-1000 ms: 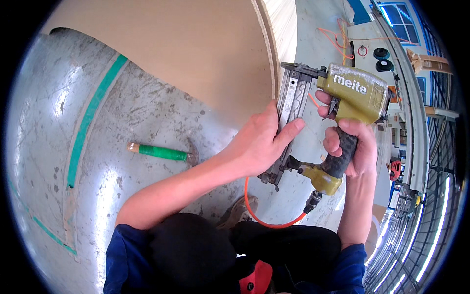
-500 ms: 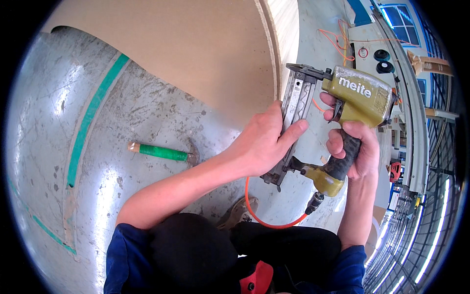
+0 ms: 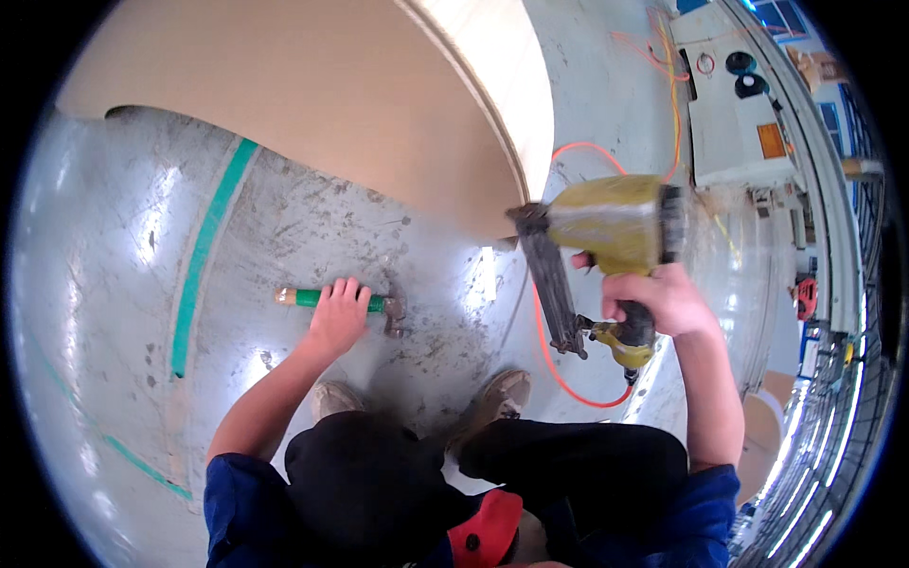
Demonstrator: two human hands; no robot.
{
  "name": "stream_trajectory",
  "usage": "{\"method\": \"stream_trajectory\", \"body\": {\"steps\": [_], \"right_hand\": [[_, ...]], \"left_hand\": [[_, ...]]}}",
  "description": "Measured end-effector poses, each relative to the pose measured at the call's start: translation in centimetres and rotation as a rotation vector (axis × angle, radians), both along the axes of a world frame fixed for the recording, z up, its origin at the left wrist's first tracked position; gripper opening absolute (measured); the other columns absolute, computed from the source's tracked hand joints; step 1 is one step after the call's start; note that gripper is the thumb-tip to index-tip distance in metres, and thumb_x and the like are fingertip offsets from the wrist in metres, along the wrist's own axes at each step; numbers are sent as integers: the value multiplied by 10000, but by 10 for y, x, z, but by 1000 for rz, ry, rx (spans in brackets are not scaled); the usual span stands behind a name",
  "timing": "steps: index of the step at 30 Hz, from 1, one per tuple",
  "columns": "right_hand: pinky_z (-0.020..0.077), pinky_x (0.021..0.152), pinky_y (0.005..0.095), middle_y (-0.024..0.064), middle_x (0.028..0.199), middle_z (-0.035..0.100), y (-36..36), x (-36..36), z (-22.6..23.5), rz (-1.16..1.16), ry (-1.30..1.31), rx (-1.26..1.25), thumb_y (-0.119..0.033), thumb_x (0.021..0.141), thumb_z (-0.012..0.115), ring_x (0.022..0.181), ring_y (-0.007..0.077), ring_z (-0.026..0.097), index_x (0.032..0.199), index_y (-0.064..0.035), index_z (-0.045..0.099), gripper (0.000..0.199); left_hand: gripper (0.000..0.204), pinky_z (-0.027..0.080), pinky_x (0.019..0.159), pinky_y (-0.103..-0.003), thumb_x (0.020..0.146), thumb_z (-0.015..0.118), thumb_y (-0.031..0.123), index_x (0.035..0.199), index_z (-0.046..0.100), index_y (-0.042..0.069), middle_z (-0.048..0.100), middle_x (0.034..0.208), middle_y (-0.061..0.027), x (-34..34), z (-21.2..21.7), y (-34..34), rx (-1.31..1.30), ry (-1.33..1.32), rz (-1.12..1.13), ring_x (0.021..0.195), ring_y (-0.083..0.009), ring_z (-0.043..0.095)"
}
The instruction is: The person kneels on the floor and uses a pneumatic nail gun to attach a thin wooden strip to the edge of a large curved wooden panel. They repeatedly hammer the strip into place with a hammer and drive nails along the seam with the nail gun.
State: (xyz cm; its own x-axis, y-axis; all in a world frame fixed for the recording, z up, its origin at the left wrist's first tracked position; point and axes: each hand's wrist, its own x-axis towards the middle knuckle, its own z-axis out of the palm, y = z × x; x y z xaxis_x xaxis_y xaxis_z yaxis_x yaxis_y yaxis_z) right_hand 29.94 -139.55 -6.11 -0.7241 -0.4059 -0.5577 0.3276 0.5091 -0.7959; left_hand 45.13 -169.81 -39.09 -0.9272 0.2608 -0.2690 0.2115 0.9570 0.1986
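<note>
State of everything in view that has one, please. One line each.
Left hand: over the hammer's green handle; full grip unclear.
Right hand: closed on the nail gun's grip.
Nail gun: held up, blurred, hose connected.
Hammer: under left hand; whether lifted is unclear.
Orange hose: attached, looped.
Brown panel: uncovered, edge curved.
Floor: scuffed.

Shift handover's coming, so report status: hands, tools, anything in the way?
Left hand on hammer. Right hand gripping nail gun. Orange hose looped close by, possible snag.
</note>
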Motion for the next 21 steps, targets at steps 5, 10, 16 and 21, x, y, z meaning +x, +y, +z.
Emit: {"method": "stream_trajectory", "body": {"steps": [5,10,16,21], "right_hand": [[520,616,332,173,790,697,36,18,-74,279,-68,355,-137,784,669,669,189,657,952,67,651,265],[543,726,446,292,807,678,71,47,-170,408,92,459,-225,734,682,763,396,682,841,112,649,355],[546,761,488,332,768,645,78,66,-233,401,82,349,-195,711,659,794,465,668,791,114,657,320],[559,734,500,315,784,666,51,68,-257,514,212,376,-101,654,570,816,452,685,742,118,674,258]], "left_hand": [[467,563,722,-405,812,764,237,1128,524,-10,653,963,-155,-1,5,-1,459,-535,241,814,-271,687],[327,525,554,-320,868,684,56,1168,556,35,622,757,-92,-16,133,-13,816,-458,407,623,-162,642],[540,561,876,-391,892,696,64,1407,538,107,697,1145,-164,-60,358,18,314,370,-46,1017,-311,702],[510,530,1011,-399,935,651,63,1425,544,152,627,1344,-137,-106,437,60,-141,601,-238,1194,-274,637]]}}
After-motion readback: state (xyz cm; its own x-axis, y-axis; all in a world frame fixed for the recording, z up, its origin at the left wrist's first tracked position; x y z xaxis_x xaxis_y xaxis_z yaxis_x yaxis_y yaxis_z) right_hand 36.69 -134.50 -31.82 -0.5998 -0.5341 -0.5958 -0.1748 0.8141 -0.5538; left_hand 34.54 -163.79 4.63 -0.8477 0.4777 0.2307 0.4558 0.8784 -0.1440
